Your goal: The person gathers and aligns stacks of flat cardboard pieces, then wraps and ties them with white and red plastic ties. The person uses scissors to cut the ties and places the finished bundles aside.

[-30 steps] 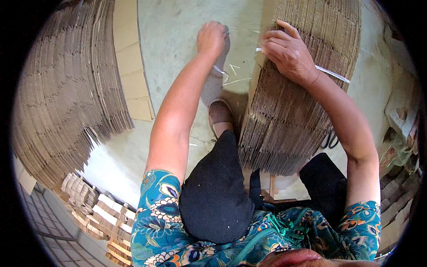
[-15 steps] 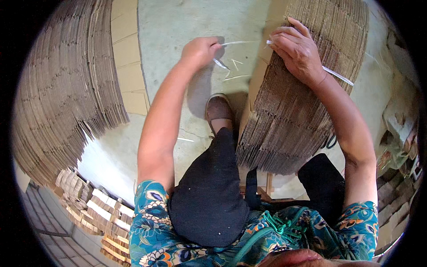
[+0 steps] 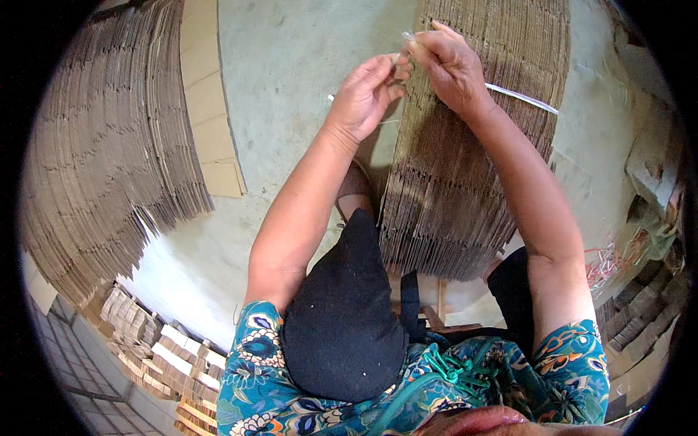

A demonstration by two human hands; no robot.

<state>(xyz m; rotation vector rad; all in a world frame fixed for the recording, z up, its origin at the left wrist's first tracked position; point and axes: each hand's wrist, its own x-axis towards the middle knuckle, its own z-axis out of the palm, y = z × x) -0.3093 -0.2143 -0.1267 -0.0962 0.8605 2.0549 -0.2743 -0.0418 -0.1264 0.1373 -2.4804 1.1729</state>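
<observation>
A bundle of brown corrugated cardboard sheets [image 3: 451, 192] stands on edge between my legs. A narrow white plastic strap [image 3: 523, 97] crosses its top and runs under my right wrist. My right hand [image 3: 452, 70] is above the bundle's left edge, thumb and forefinger pinching a looped or bent piece of the strap. Close beside it, my left hand [image 3: 369, 94] has its thumb and fingers curled together at the strap, fingertips nearly touching the right hand's. The strap between the fingers is partly hidden and slightly blurred.
A larger stack of cardboard sheets [image 3: 109, 145] fills the left side, with flat tan pieces [image 3: 211, 109] along its edge. Smaller cardboard pieces [image 3: 182, 349] lie at lower left. Red and white strands [image 3: 607, 261] and more cardboard [image 3: 640, 312] are at right. My shoe [image 3: 354, 185] is beside the bundle.
My left hand has moved right and my right hand slightly up and left, so they now meet over the bundle's left edge. Before, they were apart with strap stretched between them.
</observation>
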